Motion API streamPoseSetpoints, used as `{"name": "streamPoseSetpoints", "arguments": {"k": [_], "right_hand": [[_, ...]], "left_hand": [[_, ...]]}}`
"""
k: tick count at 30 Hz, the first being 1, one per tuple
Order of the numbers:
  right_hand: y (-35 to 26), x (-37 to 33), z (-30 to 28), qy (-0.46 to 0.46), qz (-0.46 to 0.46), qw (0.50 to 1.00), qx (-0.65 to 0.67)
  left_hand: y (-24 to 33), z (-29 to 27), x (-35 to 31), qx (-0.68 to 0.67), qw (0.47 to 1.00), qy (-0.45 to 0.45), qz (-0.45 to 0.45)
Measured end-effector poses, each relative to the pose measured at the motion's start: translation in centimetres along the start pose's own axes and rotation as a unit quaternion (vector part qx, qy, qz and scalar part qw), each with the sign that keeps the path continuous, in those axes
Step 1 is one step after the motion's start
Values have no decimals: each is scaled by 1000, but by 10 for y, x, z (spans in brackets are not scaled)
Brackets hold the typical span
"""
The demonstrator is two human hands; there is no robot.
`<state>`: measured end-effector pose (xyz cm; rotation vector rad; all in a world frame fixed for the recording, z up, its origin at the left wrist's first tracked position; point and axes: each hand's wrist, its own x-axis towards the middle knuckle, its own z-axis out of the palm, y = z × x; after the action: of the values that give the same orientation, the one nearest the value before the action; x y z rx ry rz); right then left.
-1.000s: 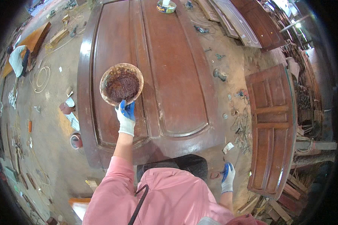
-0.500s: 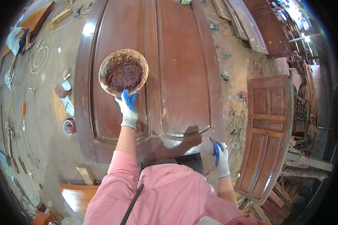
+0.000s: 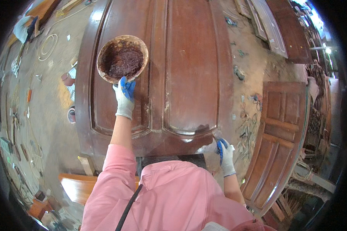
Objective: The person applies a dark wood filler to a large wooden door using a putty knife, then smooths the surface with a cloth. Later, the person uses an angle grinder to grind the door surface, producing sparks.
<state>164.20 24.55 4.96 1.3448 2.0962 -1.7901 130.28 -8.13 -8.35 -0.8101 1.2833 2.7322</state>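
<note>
My left hand (image 3: 125, 98), in a white and blue glove, grips the near rim of a round, stained bowl (image 3: 104, 74). Dark reddish-brown paste (image 3: 124, 63) lies in it, and it hangs over the left panel of a large brown wooden door (image 3: 192, 77). At the door's near right corner, my gloved right hand (image 3: 226, 154) is closed round a small tool (image 3: 215, 137) like a putty knife, mostly hidden by the fingers. Its thin dark tip points at the door's bottom rail; whether it touches cannot be made out. A dark patch (image 3: 203, 130) marks the door nearby.
Another panelled door (image 3: 277, 131) leans at the right, with more panels (image 3: 287, 30) beyond it. Wood scraps (image 3: 247, 133) litter the floor between. On the left lie a coiled hose (image 3: 48, 47), a sandpaper roll (image 3: 71, 115) and a wood block (image 3: 86, 165). Someone bends over at far left (image 3: 23, 29).
The view has shifted a little. My left hand has carried the bowl slightly farther away over the door. My right hand still holds the tool by the near right corner.
</note>
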Motion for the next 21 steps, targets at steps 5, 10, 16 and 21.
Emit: {"name": "streamPoseSetpoints", "arguments": {"k": [5, 10, 16, 21], "right_hand": [[-58, 43, 44, -136, -67, 987, -48], [-169, 98, 159, -267, -185, 943, -77], [-267, 154, 318, -339, -324, 860, -199], [-287, 193, 414, -302, -388, 751, -441]], "left_hand": [[23, -37, -29, 457, 858, 24, 234], [23, -60, -25, 736, 542, 102, 393], [22, -50, -29, 751, 555, 133, 332], [26, -43, -32, 744, 580, 120, 308]]}}
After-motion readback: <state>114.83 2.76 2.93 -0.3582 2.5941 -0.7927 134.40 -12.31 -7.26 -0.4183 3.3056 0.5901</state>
